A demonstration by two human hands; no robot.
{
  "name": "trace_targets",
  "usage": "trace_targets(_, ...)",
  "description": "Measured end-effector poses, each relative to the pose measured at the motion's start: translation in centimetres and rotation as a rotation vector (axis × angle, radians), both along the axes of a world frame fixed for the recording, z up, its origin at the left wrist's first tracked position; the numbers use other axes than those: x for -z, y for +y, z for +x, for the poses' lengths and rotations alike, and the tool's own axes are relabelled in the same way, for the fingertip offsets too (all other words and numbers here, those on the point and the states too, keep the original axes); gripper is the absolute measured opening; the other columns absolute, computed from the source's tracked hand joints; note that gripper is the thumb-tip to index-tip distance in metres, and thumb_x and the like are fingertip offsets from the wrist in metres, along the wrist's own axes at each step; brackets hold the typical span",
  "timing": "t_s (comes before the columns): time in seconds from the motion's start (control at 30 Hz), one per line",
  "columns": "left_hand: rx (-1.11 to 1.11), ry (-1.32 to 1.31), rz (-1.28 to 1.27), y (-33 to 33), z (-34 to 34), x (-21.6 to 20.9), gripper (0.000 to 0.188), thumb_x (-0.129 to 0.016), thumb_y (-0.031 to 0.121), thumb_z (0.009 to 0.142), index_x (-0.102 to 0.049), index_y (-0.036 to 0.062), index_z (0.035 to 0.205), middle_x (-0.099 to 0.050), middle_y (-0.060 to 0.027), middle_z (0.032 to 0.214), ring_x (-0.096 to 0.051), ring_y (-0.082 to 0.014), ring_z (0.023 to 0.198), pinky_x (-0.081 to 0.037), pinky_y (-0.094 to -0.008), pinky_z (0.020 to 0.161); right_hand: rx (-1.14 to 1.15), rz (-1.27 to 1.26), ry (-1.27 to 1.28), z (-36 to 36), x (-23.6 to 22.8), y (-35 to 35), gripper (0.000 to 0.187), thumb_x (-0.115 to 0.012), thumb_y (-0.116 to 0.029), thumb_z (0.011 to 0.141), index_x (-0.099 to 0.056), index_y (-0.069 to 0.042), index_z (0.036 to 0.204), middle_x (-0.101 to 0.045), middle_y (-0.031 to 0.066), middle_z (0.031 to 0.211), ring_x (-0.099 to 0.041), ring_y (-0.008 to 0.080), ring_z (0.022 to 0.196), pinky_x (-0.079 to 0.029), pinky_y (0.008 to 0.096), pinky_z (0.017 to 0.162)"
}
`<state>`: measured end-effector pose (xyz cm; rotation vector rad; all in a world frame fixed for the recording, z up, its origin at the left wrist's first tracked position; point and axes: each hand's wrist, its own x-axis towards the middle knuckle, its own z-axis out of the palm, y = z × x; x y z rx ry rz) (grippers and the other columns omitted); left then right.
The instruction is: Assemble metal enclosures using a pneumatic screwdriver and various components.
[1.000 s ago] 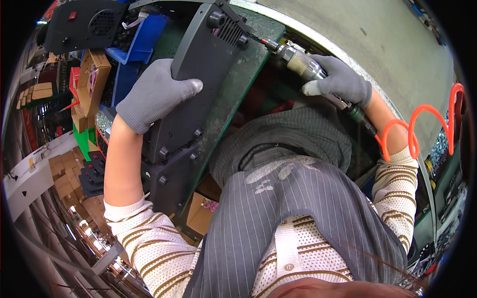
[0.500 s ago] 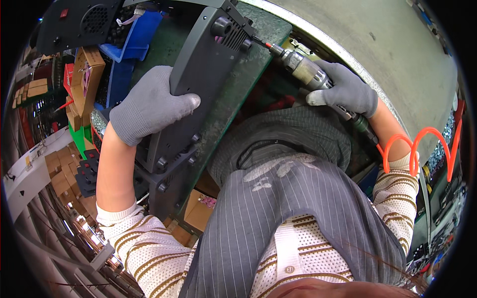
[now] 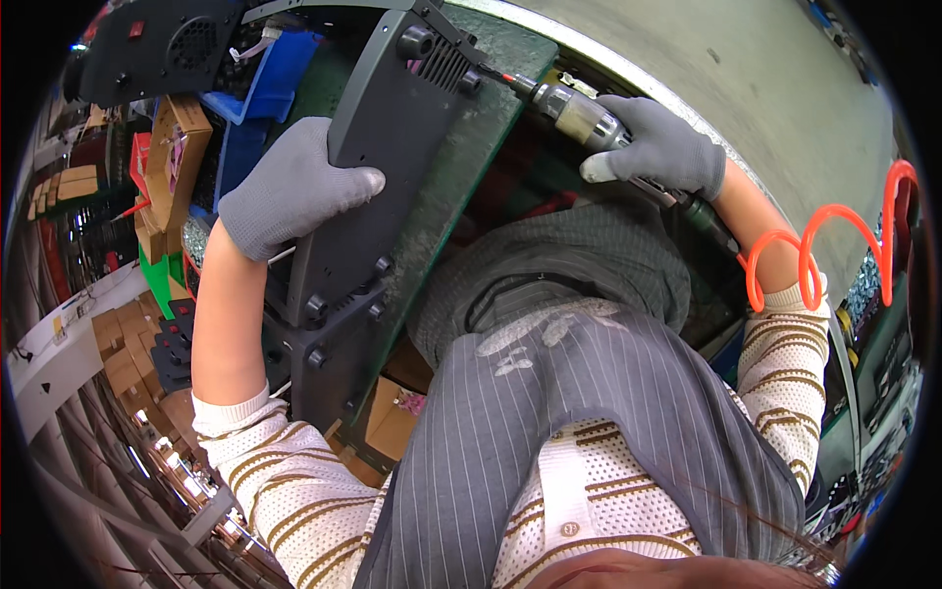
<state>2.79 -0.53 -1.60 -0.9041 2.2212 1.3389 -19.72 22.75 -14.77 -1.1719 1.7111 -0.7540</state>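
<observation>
A dark grey metal casing point(image 3: 392, 162) with vent slots and round black feet stands tilted on the green bench top. My left hand point(image 3: 294, 187), in a grey knit glove, is closed over its left edge, thumb across the flat face and fingers hidden behind. My right hand point(image 3: 657, 147), gloved too, wraps round a pneumatic screwdriver point(image 3: 586, 120). The red-banded bit of this tool reaches the casing beside the vent slots, near a foot; its very tip is hard to make out. An orange coiled air hose point(image 3: 807, 257) runs from the tool's rear end.
Another dark casing point(image 3: 339, 363) lies against the near end of mine. Blue bins point(image 3: 280, 79) and a cardboard box point(image 3: 182, 147) stand at the left, with a black fan panel point(image 3: 162, 49) behind. A cardboard carton point(image 3: 392, 422) sits below the bench edge point(image 3: 471, 182).
The casing has shifted slightly left and up in the picture, with my left hand still on it. My right hand and the screwdriver have moved left and up along with it.
</observation>
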Motion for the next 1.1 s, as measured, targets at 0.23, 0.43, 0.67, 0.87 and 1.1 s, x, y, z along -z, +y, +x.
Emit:
trace_targets(0.23, 0.083, -0.016, -0.222, 1.1, -0.4, -0.9, 0.032, -0.067, 0.024, 0.078, -0.066, -0.0019, 0.096, -0.067, -0.0105, 0.079, -0.064, -0.019, 0.072, -0.05, -0.0317, 0.068, 0.039, -0.078, 0.029, 0.2, 0.1, 0.8, 0.059, -0.075, -0.042, 0.07, -0.059, 0.003, 0.104, -0.063, 0.0159, 0.085, -0.061, 0.026, 0.083, -0.046, 0.0351, 0.078)
trace_targets(0.43, 0.246, -0.021, -1.047, 3.6, 1.0, -2.3, 0.045, -0.071, 0.044, 0.079, -0.061, 0.0001, 0.077, -0.056, -0.0131, 0.066, -0.053, -0.0281, 0.061, -0.042, -0.0352, 0.059, 0.032, 0.016, -0.176, 2.3, 0.7, 3.0, 0.059, -0.078, -0.031, 0.068, -0.058, 0.001, 0.113, -0.062, 0.0098, 0.083, -0.059, 0.0208, 0.078, -0.047, 0.0336, 0.073)
trace_targets(0.67, 0.207, 0.253, -1.012, 2.9, -2.0, -1.4, 0.042, -0.072, 0.042, 0.08, -0.062, 0.0014, 0.079, -0.054, -0.0108, 0.066, -0.048, -0.0214, 0.058, -0.039, -0.0334, 0.056, 0.069, -0.01, -0.329, 5.2, 3.2, 2.9, 0.067, -0.079, -0.035, 0.07, -0.054, 0.001, 0.121, -0.061, 0.0084, 0.092, -0.056, 0.0183, 0.085, -0.045, 0.0327, 0.079)
trace_targets(0.87, -0.334, 0.521, 0.079, 7.7, 4.9, -3.7, 0.04, -0.051, 0.034, 0.088, -0.054, 0.0002, 0.11, -0.048, 0.0014, 0.072, -0.042, -0.0047, 0.056, -0.032, -0.022, 0.044, 0.11, -0.023, -0.329, 5.8, 3.8, 3.1, 0.065, -0.078, -0.034, 0.071, -0.054, 0.001, 0.12, -0.059, 0.0079, 0.089, -0.055, 0.0178, 0.083, -0.044, 0.0334, 0.077)
trace_targets(1.1, -1.119, 0.467, 1.323, 12.6, 11.4, 10.6, 0.03, -0.047, 0.011, 0.093, -0.054, 0.0006, 0.12, -0.058, -0.0068, 0.09, -0.043, -0.0074, 0.059, -0.035, -0.0175, 0.046, 0.125, 0.017, -0.303, 6.2, 3.9, 2.5, 0.063, -0.079, -0.035, 0.071, -0.055, 0.0, 0.118, -0.059, 0.0069, 0.089, -0.054, 0.0168, 0.084, -0.044, 0.0323, 0.077)
